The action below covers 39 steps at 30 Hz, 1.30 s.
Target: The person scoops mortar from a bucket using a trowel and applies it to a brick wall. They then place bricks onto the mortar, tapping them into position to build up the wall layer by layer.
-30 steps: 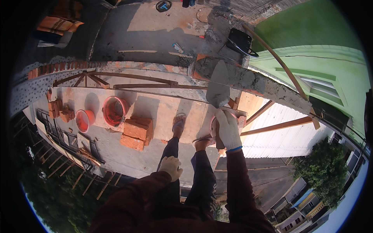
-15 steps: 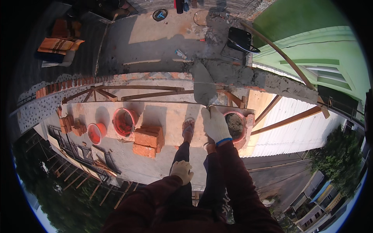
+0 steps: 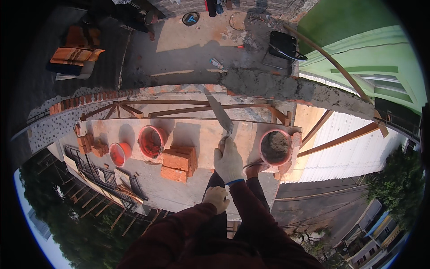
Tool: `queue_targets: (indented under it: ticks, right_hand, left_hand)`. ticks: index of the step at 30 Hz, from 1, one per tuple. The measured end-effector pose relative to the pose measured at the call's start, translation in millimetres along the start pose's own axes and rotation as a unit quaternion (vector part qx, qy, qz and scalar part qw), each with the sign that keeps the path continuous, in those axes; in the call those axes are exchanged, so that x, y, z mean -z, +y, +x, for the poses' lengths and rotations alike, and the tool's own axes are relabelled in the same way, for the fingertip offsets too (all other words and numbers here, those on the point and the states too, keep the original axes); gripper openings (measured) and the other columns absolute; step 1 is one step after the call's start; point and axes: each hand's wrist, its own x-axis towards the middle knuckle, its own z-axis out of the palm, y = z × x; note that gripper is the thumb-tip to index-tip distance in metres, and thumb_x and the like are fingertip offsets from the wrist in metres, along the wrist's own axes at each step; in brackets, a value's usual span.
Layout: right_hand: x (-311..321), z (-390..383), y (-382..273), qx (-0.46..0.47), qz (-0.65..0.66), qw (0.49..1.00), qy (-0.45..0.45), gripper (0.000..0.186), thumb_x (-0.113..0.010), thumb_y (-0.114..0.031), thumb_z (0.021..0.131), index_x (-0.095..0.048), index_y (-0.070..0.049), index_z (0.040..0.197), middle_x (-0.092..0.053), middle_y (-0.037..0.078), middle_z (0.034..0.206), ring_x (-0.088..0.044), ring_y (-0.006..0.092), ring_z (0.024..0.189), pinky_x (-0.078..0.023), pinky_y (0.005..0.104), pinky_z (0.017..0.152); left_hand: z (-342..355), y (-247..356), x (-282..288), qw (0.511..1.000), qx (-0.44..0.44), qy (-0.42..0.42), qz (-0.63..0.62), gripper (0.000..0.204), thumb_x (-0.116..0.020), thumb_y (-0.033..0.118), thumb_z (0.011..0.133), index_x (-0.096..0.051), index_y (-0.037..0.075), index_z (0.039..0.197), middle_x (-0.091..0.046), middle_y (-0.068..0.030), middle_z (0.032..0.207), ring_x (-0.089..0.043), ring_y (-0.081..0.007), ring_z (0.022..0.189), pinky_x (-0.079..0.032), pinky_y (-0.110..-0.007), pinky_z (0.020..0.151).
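My right hand (image 3: 228,162), in a pale knit glove with a blue cuff, is closed round the handle of a trowel (image 3: 218,111). The trowel's grey blade points away, its tip close to the brick wall (image 3: 179,89). Wet grey mortar (image 3: 268,85) covers the wall's top from the middle to the right. My left hand (image 3: 216,200), gloved too, hangs low beside my leg with loosely bent fingers and nothing visible in it. A red bucket of mortar (image 3: 275,148) stands right of my right hand.
Left of my feet are a stack of bricks (image 3: 179,164) and two red buckets, one larger (image 3: 151,142) and one smaller (image 3: 119,154). Wooden braces (image 3: 179,109) run along the wall. The platform (image 3: 215,179) drops off at its near edge. Beyond the wall stands a black chair (image 3: 283,45).
My right hand has drawn the trowel back and left from the mortared wall top, and the blade has turned. My left hand has shifted slightly right. The view has shifted a little.
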Motion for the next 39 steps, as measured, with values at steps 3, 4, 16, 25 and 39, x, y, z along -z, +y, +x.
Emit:
queue_targets:
  ticks: [3, 4, 16, 25, 39]
  right_hand:
    - [-55.0, 24.5, -14.4, -0.032, 0.023, 0.998, 0.059, 0.045, -0.067, -0.015, 0.095, -0.048, -0.003, 0.135, -0.06, 0.024, 0.125, -0.068, 0.0505, 0.103, -0.055, 0.0595, 0.082]
    - [-67.0, 36.0, -16.8, -0.049, 0.048, 0.995, 0.071, 0.045, -0.067, -0.015, 0.095, -0.048, -0.003, 0.135, -0.059, 0.024, 0.125, -0.067, 0.0507, 0.106, -0.055, 0.0596, 0.084]
    - [-95.3, 61.1, 12.9, -0.129, 0.165, 0.972, 0.11, 0.039, -0.072, -0.013, 0.092, -0.054, -0.002, 0.124, -0.061, 0.022, 0.117, -0.061, 0.0462, 0.115, -0.048, 0.0547, 0.096]
    - [48.3, 51.3, 117.9, 0.05, -0.108, 0.993, 0.003, 0.031, -0.069, -0.033, 0.098, -0.063, -0.004, 0.111, -0.071, 0.019, 0.099, -0.072, 0.0426, 0.09, -0.057, 0.0538, 0.075]
    - [274.1, 13.5, 159.2, 0.032, -0.207, 0.977, -0.035, 0.028, -0.069, -0.029, 0.1, -0.065, -0.003, 0.11, -0.071, 0.022, 0.091, -0.072, 0.044, 0.087, -0.056, 0.0506, 0.073]
  left_hand:
    - [3.1, -0.4, -6.2, 0.999, 0.036, 0.015, -0.023, 0.036, -0.065, 0.039, 0.095, -0.072, 0.013, 0.12, -0.073, -0.01, 0.122, -0.066, -0.031, 0.122, -0.047, -0.048, 0.101]
    - [2.8, -2.2, -11.5, 0.996, 0.044, 0.034, -0.069, 0.036, -0.064, 0.039, 0.096, -0.072, 0.013, 0.121, -0.074, -0.0101, 0.122, -0.066, -0.0315, 0.121, -0.048, -0.048, 0.099]
    - [1.3, -15.1, -37.2, 0.958, 0.058, 0.065, -0.272, 0.032, -0.068, 0.035, 0.094, -0.075, 0.012, 0.115, -0.073, -0.0078, 0.123, -0.065, -0.0285, 0.123, -0.046, -0.047, 0.103]
    - [-5.3, -1.4, 16.3, 0.999, 0.013, 0.005, -0.052, 0.029, -0.069, 0.032, 0.091, -0.077, 0.011, 0.109, -0.071, -0.0064, 0.125, -0.061, -0.0259, 0.126, -0.042, -0.045, 0.109]
    - [5.6, 6.9, 17.5, 0.998, 0.013, -0.03, -0.052, 0.03, -0.069, 0.033, 0.091, -0.077, 0.01, 0.109, -0.071, -0.0075, 0.124, -0.061, -0.0285, 0.126, -0.042, -0.046, 0.11]
